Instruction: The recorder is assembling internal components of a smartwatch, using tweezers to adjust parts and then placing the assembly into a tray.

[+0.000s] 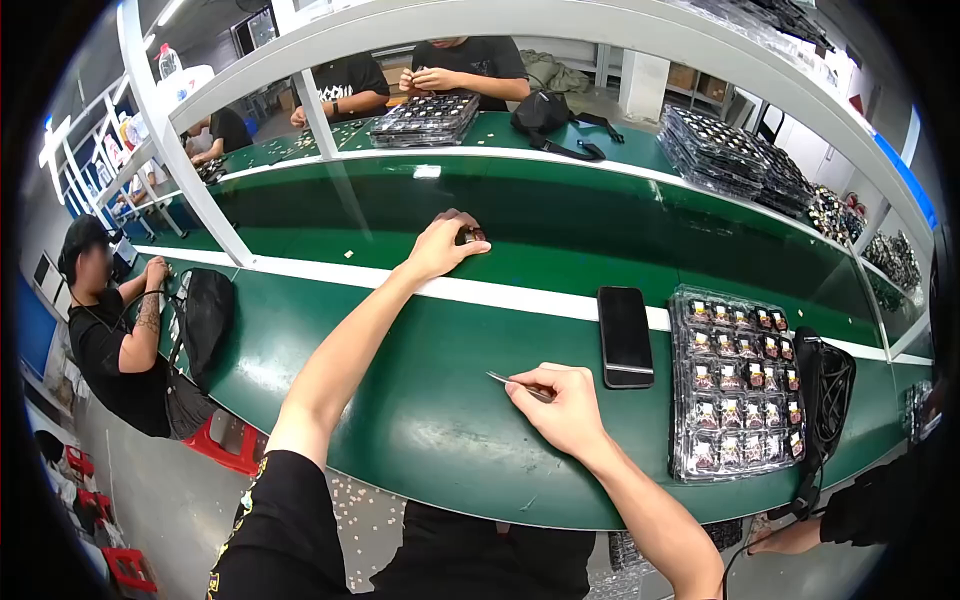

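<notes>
My left hand (447,246) reaches forward over the green conveyor belt, past the white rail. Its fingers are closed around a small dark part (471,236) with a reddish and gold look, largely hidden by the hand. Nearer to me, my right hand (563,408) is low over the green bench top. Between its thumb and fingers are metal tweezers (497,378), their tip pointing left and away from me. To the right of that hand stands a clear plastic tray (683,464) with rows of small parts bearing whitish labels. A black phone (626,336) lies between the hand and the tray.
A black strapped bag (825,385) sits right of the tray. The white rail (520,299) runs along the belt, under a white overhead frame (400,45). Stacked trays (715,150) stand beyond. People work across the belt and at the left, near another black bag (208,322).
</notes>
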`<state>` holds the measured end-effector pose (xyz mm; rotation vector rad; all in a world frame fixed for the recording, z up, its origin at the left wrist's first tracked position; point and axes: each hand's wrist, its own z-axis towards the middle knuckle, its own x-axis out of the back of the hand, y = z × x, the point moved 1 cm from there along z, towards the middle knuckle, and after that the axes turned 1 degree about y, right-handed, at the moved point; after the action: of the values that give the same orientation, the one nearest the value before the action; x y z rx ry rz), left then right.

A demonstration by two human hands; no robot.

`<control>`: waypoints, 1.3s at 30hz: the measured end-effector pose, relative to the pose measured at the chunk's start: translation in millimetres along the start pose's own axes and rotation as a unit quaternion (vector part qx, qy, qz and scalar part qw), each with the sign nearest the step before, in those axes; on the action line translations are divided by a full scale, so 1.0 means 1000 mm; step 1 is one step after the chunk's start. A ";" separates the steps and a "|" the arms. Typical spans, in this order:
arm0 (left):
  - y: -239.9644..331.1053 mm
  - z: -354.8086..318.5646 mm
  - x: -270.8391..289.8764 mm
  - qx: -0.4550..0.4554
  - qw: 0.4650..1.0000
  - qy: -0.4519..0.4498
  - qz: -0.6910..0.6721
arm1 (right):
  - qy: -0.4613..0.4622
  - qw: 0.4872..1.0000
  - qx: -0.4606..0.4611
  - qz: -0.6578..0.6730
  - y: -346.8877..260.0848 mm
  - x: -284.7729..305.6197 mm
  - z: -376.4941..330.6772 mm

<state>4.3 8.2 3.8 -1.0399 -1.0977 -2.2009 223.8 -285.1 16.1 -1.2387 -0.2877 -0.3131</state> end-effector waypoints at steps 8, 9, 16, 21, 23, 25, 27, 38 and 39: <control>0.020 -0.002 0.014 -0.054 0.997 0.022 0.056 | 0.019 1.000 0.011 0.009 0.001 -0.006 0.003; 0.028 -0.006 0.013 -0.058 0.997 0.021 0.053 | 0.022 1.000 0.009 0.007 0.001 -0.002 0.002; 0.048 -0.071 0.046 -0.033 0.999 0.020 -0.016 | 0.010 1.000 0.000 0.017 -0.001 0.000 0.001; 0.065 -0.100 0.058 -0.033 0.997 -0.059 -0.032 | 0.014 1.000 -0.012 0.020 0.001 0.001 0.000; 0.062 -0.111 0.059 -0.078 0.996 -0.032 -0.005 | 0.018 0.999 -0.012 0.030 0.000 0.000 0.000; 0.075 -0.120 0.067 -0.108 0.994 -0.027 0.008 | 0.041 0.998 -0.022 0.050 -0.004 0.001 -0.001; 0.098 -0.133 0.068 -0.162 0.986 -0.041 0.017 | 0.088 0.992 -0.043 0.085 0.003 0.001 -0.001; 0.122 -0.179 0.048 -0.147 0.966 -0.165 -0.137 | 0.066 0.979 -0.113 0.158 0.008 0.003 0.002; 0.119 -0.177 0.049 -0.156 0.964 -0.172 -0.133 | 0.062 0.978 -0.116 0.160 0.007 0.004 0.003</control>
<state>-19.2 -208.0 28.4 -1.5346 -1.1082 -2.5299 230.1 -280.7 11.7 -1.4641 0.0587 -0.1461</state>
